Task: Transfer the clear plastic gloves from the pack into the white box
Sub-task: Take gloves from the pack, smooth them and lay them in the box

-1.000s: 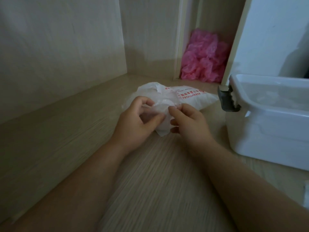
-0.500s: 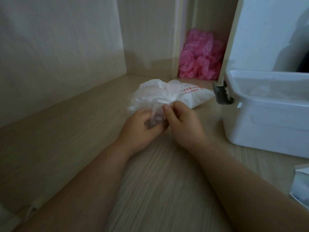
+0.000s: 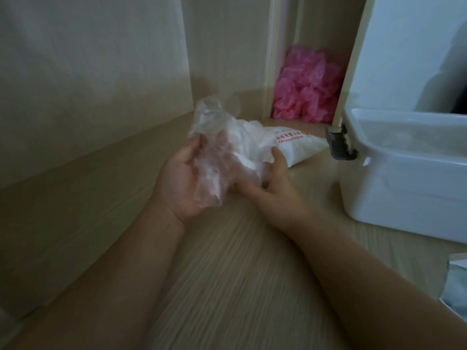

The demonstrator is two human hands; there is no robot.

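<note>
At left, above the wooden surface, the left hand (image 3: 180,184) lies palm-up, fingers loosely curled round a wad of clear plastic gloves (image 3: 214,157). The right hand (image 3: 274,184) cups the wad's other end, thumb hooked over it. The pack (image 3: 299,145) lies just behind. The white box (image 3: 404,188) stands open at right, so carrying the wad over and dropping it in are judged still to do.

The clear plastic gloves (image 3: 217,157) are see-through, with a whitish, faintly pink sheen where they crumple. The pack (image 3: 293,145) is white, printed with small red lettering. The box (image 3: 404,188) is plain white and its latch (image 3: 340,145) is dark grey. A heap of crinkled plastic (image 3: 307,97) is bright pink. The surface (image 3: 227,274) is pale beige with fine, straight wood-grain lines. The side panel (image 3: 88,72) is plain cream. An unclear item at the right edge (image 3: 457,286) is pale blue and white.
</note>
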